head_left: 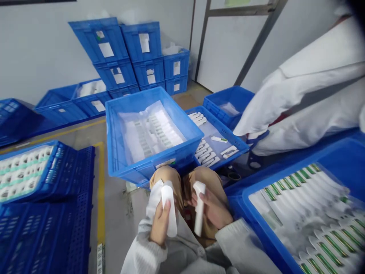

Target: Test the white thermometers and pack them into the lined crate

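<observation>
My left hand is closed round a flat white plastic piece with rounded ends, its smooth face turned up. In my right hand is a slim white plastic piece with a wider, angled head, held on edge. Both pieces are above my lap, apart from each other. Straight ahead, a blue bin stands close against my knees, holding rows of white parts on a clear plastic sheet. At my right, another blue bin holds white parts with green and gold strips.
A shallow blue tray with white parts lies beyond my right knee. A co-worker's white sleeve reaches in over it from the right. Blue crates are stacked by the wall. At left are a tray of white parts and perforated blue crates.
</observation>
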Demonstrator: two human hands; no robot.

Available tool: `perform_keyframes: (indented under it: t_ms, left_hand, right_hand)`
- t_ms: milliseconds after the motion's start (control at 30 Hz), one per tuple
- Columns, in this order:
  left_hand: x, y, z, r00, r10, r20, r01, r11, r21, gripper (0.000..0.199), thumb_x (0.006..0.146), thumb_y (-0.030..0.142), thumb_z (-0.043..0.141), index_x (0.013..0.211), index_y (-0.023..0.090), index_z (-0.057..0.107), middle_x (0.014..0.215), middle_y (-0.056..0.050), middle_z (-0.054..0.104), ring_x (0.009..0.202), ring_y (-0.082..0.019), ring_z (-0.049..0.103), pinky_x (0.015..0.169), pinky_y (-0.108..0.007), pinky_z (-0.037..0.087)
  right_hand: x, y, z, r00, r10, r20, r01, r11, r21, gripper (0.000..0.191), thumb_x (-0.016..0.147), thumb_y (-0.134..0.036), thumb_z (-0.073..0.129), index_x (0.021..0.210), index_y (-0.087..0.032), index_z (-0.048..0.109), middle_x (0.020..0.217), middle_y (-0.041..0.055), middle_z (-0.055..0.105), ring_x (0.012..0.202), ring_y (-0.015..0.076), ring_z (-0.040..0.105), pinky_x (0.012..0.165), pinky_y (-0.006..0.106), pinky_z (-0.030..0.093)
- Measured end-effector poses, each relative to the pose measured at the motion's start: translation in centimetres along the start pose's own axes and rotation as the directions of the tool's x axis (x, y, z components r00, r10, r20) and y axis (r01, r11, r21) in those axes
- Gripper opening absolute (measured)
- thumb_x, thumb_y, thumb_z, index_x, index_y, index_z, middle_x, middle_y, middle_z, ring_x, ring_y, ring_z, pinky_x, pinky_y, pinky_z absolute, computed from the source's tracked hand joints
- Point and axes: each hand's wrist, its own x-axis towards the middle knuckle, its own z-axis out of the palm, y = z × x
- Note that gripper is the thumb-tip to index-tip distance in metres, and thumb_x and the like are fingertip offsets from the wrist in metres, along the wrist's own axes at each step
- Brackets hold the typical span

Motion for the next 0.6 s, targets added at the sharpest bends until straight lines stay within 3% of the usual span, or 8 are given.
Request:
perform_keyframes:
  t_ms: [67, 133, 200, 300, 367, 433, 600]
  left_hand:
    - [0.5, -0.2, -0.4, 0.996, -0.076, 0.042, 0.081, 0.987, -0.141, 0.047, 0.081, 0.063, 0.053, 0.091, 0.017, 0.061, 0.071, -0.006, 0.065, 0.066, -0.022, 0.062, 0.062, -0.033, 0.05]
    - [0.8, 0.0, -0.6, 0.991, -0.048, 0.129, 0.075, 0.974, -0.213, 0.044, 0.081, 0.059, 0.055, 0.096, 0.018, 0.061, 0.072, -0.005, 0.065, 0.065, -0.02, 0.062, 0.063, -0.032, 0.05]
    - [1.1, 0.2, -0.6, 0.982, -0.021, 0.186, 0.058, 0.979, -0.193, 0.044, 0.081, 0.055, 0.058, 0.106, 0.019, 0.061, 0.074, -0.004, 0.065, 0.059, -0.017, 0.059, 0.058, -0.03, 0.048]
    - [1.3, 0.2, -0.3, 0.975, -0.009, 0.22, 0.05, 0.982, -0.182, 0.062, 0.083, 0.052, 0.058, 0.135, 0.021, 0.043, 0.086, -0.005, 0.066, 0.056, -0.015, 0.056, 0.051, -0.028, 0.045]
    - [1.2, 0.2, -0.1, 0.972, -0.002, 0.236, 0.059, 0.97, -0.237, 0.081, 0.083, 0.05, 0.059, 0.148, 0.026, 0.017, 0.097, -0.007, 0.066, 0.062, -0.017, 0.06, 0.052, -0.028, 0.047]
    - [1.2, 0.3, 0.1, 0.971, -0.008, 0.241, 0.075, 0.959, -0.272, 0.091, 0.082, 0.048, 0.061, 0.15, 0.029, 0.004, 0.098, -0.007, 0.065, 0.067, -0.02, 0.063, 0.055, -0.03, 0.05]
    - [1.4, 0.7, -0.1, 0.972, -0.037, 0.23, 0.104, 0.952, -0.287, 0.092, 0.079, 0.047, 0.065, 0.15, 0.028, 0.009, 0.087, -0.004, 0.064, 0.068, -0.021, 0.065, 0.058, -0.033, 0.053]
  right_hand:
    - [0.8, 0.9, 0.2, 0.999, 0.049, -0.001, -0.049, 0.997, 0.055, 0.049, 0.06, -0.031, 0.087, 0.102, -0.023, 0.064, 0.084, -0.0002, 0.061, 0.078, 0.0144, 0.06, 0.08, 0.029, 0.049]
    - [1.4, 1.7, 0.3, 0.999, 0.034, -0.012, -0.033, 0.997, 0.075, 0.045, 0.06, -0.03, 0.086, 0.098, -0.02, 0.065, 0.09, 0.0016, 0.062, 0.082, 0.0141, 0.061, 0.077, 0.025, 0.05]
    - [1.7, 2.5, 0.2, 0.999, 0.038, 0.009, -0.039, 0.997, 0.07, 0.043, 0.066, -0.04, 0.081, 0.099, -0.018, 0.063, 0.082, 0.001, 0.062, 0.065, 0.0108, 0.058, 0.056, 0.021, 0.048]
    - [1.9, 3.3, 0.1, 0.995, 0.083, 0.048, -0.086, 0.995, 0.054, 0.043, 0.076, -0.053, 0.068, 0.101, -0.02, 0.058, 0.064, -0.0035, 0.057, 0.037, 0.0064, 0.043, 0.032, 0.018, 0.029]
    - [1.9, 3.6, 0.1, 0.994, 0.101, 0.042, -0.102, 0.994, 0.033, 0.041, 0.077, -0.054, 0.065, 0.098, -0.02, 0.055, 0.06, -0.0045, 0.056, 0.033, 0.0066, 0.041, 0.031, 0.018, 0.029]
    - [2.0, 3.8, 0.1, 0.994, 0.106, 0.036, -0.106, 0.994, 0.005, 0.041, 0.077, -0.051, 0.066, 0.098, -0.018, 0.055, 0.06, -0.0039, 0.056, 0.034, 0.0077, 0.045, 0.032, 0.019, 0.033]
    - [2.2, 4.0, 0.3, 0.991, 0.107, 0.085, -0.104, 0.994, -0.045, 0.05, 0.078, -0.052, 0.065, 0.112, -0.017, 0.052, 0.06, -0.0048, 0.056, 0.032, 0.0074, 0.043, 0.028, 0.018, 0.031]
